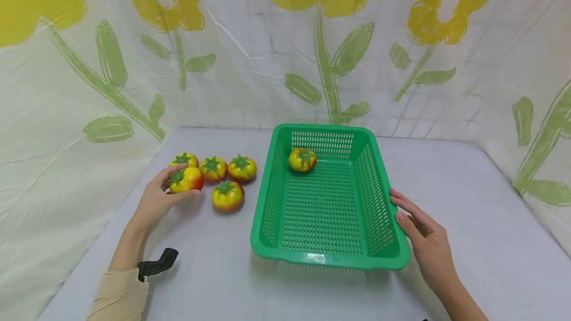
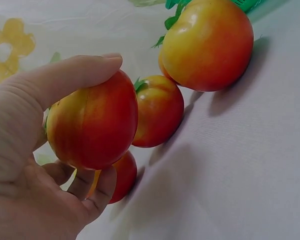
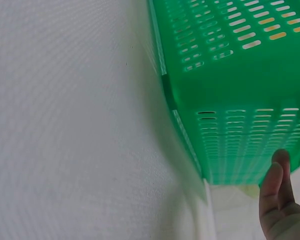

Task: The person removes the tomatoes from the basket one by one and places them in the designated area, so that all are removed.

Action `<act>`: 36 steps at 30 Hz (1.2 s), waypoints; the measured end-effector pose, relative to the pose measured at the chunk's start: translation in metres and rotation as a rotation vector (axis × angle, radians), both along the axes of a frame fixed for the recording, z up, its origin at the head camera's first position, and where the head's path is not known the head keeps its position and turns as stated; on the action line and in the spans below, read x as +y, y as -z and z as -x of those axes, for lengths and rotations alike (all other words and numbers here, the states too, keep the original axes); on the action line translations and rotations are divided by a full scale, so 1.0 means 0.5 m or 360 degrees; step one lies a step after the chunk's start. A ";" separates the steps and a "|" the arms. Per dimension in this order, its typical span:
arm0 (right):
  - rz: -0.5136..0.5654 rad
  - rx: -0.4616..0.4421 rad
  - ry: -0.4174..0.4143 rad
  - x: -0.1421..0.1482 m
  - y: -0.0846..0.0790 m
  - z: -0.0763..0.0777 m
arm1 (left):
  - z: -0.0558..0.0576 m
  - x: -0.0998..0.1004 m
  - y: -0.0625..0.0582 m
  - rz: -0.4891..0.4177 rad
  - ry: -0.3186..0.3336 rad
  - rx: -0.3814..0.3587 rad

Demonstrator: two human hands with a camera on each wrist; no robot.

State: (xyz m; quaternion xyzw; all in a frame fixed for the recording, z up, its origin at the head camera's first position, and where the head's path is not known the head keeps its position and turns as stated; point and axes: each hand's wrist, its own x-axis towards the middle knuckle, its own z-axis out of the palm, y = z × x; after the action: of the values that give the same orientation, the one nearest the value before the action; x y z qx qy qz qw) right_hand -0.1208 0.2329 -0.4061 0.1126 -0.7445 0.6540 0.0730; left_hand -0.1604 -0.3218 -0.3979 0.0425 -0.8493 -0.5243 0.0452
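My left hand [image 1: 157, 193] holds a yellow-and-red tomato [image 1: 187, 180] with a green leafy top, thumb on one side and fingers on the other. In the left wrist view this tomato [image 2: 92, 125] appears above the table, its shadow lying apart from it. Close by sit several more tomatoes [image 1: 213, 169], one partly hidden behind the held one. My right hand [image 1: 426, 241] grips the right rim of a green plastic basket [image 1: 330, 259]; in the right wrist view its fingers [image 3: 271, 187] lie along the outer wall. One tomato [image 1: 303, 160] rests inside the basket, near its back left corner.
A pale cloth covers the table [image 1: 209, 271]. Behind it hangs a white curtain [image 1: 245, 63] painted with yellow flowers and green stems. A black device [image 1: 158, 264] is strapped to the left wrist, next to a beige sleeve [image 1: 119, 295].
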 end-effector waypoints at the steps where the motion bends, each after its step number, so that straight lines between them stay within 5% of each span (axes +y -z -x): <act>1: 0.0001 0.0000 0.0000 0.000 0.000 0.000 | 0.000 0.000 0.000 0.0002 0.0000 -0.0002; 36: -0.0028 0.0017 -0.0019 0.001 0.001 0.000 | 0.004 0.001 0.007 0.0086 0.0099 -0.0121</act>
State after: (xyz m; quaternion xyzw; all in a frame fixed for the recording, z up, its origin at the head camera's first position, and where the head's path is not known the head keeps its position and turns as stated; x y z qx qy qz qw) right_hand -0.1210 0.2332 -0.4065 0.1211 -0.7491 0.6473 0.0722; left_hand -0.1624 -0.3211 -0.4016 0.0346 -0.8652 -0.5002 -0.0024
